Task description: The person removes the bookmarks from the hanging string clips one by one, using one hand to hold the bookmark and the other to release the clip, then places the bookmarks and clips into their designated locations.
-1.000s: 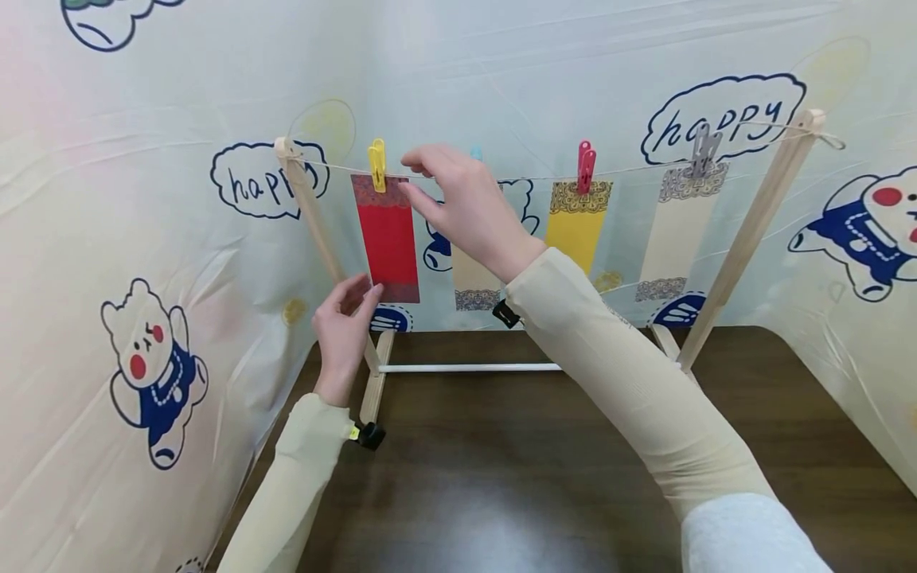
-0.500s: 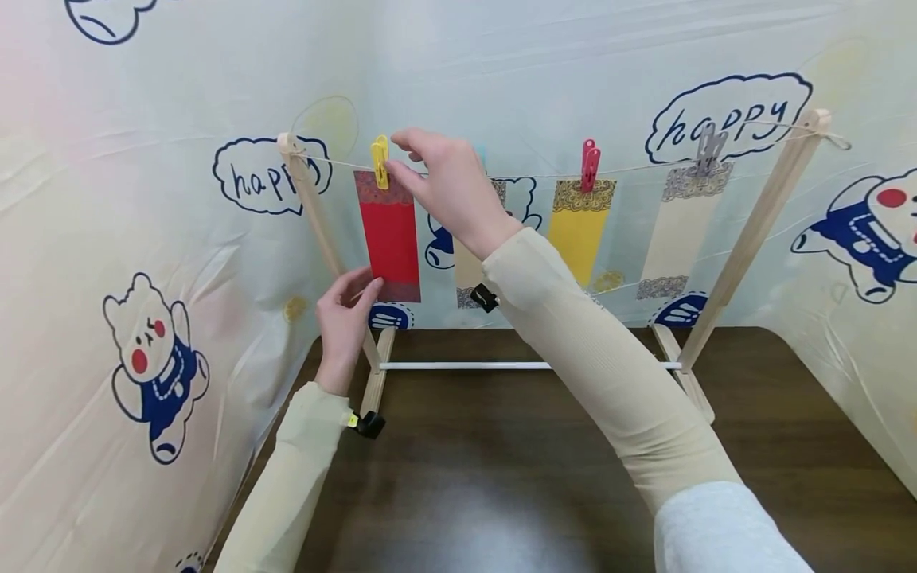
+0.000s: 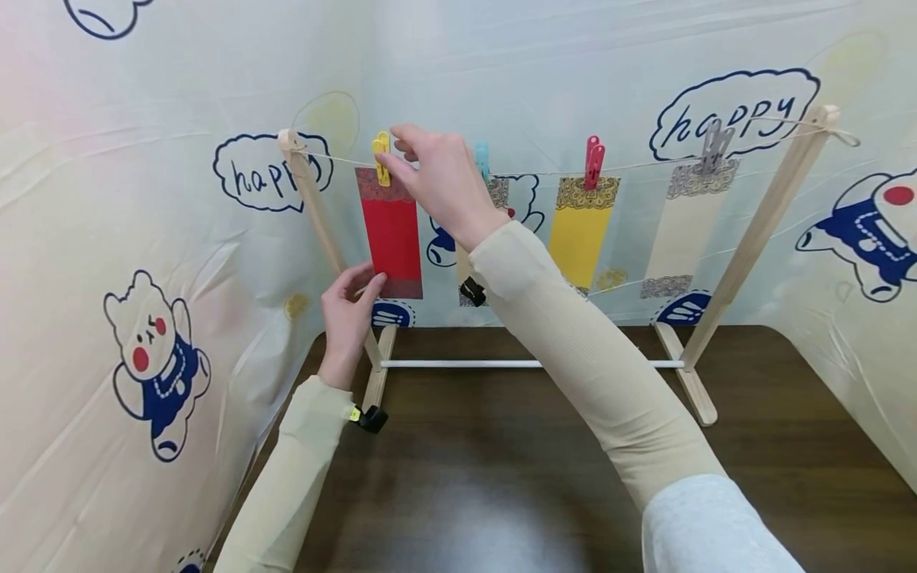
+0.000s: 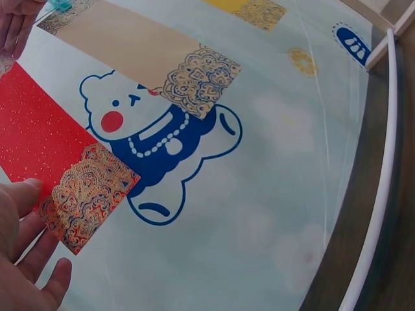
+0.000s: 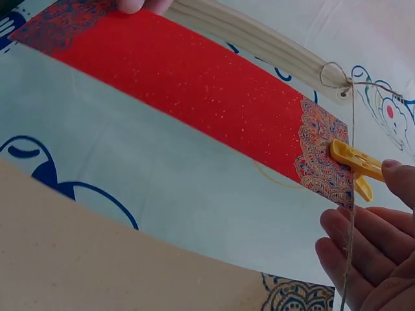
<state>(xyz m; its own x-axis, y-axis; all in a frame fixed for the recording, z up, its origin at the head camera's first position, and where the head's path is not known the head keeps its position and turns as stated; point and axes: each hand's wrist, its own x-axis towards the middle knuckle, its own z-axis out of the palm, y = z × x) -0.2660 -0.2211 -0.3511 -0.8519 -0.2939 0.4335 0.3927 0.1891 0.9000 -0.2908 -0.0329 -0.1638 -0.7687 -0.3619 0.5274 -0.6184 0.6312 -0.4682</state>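
A red paper strip [image 3: 391, 243] with patterned ends hangs from a string [image 5: 353, 123], clipped near its top by a yellow clothespin [image 5: 356, 159]. My left hand [image 3: 347, 314] pinches the strip's lower left edge; in the left wrist view the thumb lies in front and the fingers [image 4: 37, 254] behind. My right hand [image 3: 446, 183] is up at the clothespin. Its thumb touches one handle in the right wrist view, while the other visible fingers [image 5: 363, 241] are spread apart below, beside the string. Part of a beige strip [image 4: 139, 42] hides behind my right hand and forearm in the head view.
A blue clothespin [image 3: 482, 159] is at the beige strip. Farther right hang a yellow strip [image 3: 582, 237] with a red clothespin [image 3: 595, 163] and a cream strip [image 3: 688, 235] with a grey clothespin [image 3: 716, 147]. Wooden posts [image 3: 761, 231] carry the string above a dark table [image 3: 501, 469].
My right hand has moved left along the string, and its thumb has come onto the yellow clothespin. The left hand stays at the red strip's lower edge.
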